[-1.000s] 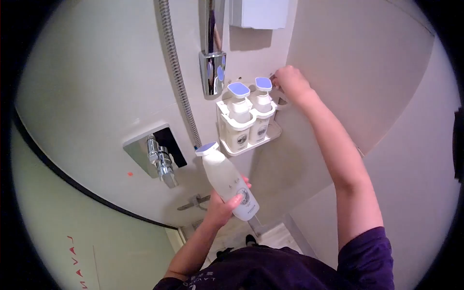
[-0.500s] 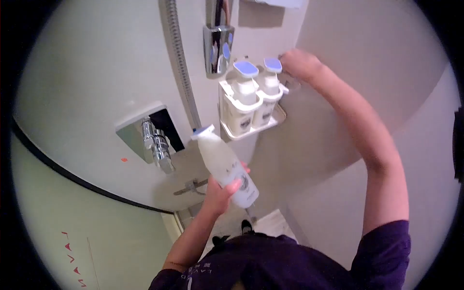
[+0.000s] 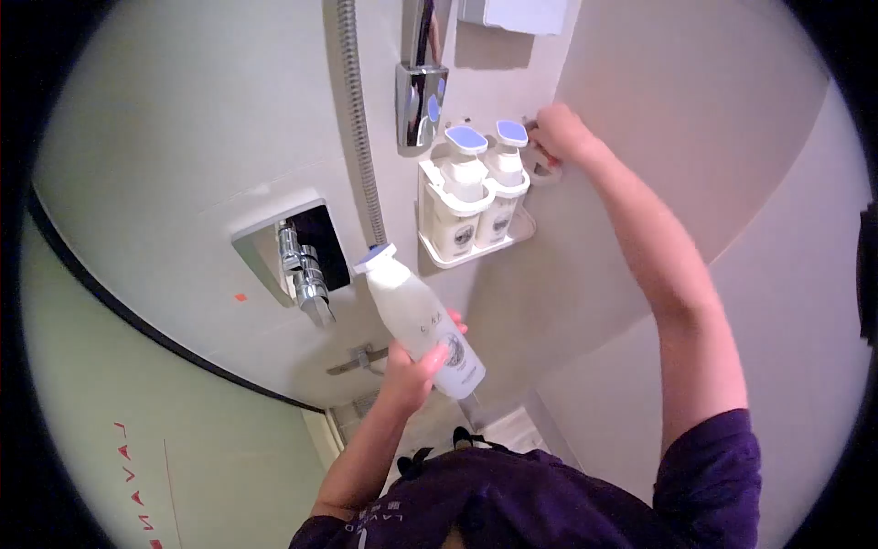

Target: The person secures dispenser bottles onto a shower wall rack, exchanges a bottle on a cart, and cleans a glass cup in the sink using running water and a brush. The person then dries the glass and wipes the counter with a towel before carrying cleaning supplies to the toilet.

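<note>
Against shower wall (image 3: 210,146), gripping bottle (image 3: 416,316) mid-frame with left hand (image 3: 412,373) wrapped round, right hand (image 3: 562,133) curled upper right, hold unclear.

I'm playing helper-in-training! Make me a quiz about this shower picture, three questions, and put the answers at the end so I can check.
1. Pick one: which grip holds the tilted bottle?
A) left
B) right
C) both

2. True or false: the right grip is holding the shower hose.

3. Fill in the number: ___ bottles stand in the white rack.

Key:
1. A, the left grip.
2. False; the right grip is up beside the rack.
3. Two.
</note>
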Demonstrator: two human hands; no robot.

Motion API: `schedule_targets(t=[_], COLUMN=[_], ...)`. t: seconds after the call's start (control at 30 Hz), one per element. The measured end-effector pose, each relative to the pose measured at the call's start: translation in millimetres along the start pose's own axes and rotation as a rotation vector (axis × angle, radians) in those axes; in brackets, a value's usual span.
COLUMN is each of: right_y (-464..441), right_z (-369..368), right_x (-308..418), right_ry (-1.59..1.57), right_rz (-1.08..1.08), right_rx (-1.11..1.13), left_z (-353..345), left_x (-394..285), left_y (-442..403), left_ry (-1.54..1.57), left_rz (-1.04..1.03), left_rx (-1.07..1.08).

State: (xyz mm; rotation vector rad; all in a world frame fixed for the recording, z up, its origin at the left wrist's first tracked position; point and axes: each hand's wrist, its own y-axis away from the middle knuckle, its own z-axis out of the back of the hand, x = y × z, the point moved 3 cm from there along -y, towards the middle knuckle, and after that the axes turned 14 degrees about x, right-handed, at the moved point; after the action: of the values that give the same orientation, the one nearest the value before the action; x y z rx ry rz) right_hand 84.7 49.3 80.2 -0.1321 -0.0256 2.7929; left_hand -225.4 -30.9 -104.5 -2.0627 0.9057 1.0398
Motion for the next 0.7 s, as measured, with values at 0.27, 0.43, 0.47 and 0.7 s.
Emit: schedule_targets(t=[0.27,0.43,0.47,0.7], right_y=[104,113,125,224], right_z=[-50,-45,-37,-46], right_x=[20,10,11,-6], right_ry=[-0.263,-0.171,-0.135,-0.348], right_rz=[0.167,0.266,0.295,0.266], right_rx=[-0.274,-0.315,-0.341,0.012], left_z=[5,-2,-3,-26], left_x=[-3,-6,-8,-8], left_y=[-4,-13,-14,-18], left_ry=[0.014,-0.06,-0.065,-0.173], left_rz=[-0.022,0.013,0.009,-0.011], left_rx=[-0.026,-0.015,0.001,0.194])
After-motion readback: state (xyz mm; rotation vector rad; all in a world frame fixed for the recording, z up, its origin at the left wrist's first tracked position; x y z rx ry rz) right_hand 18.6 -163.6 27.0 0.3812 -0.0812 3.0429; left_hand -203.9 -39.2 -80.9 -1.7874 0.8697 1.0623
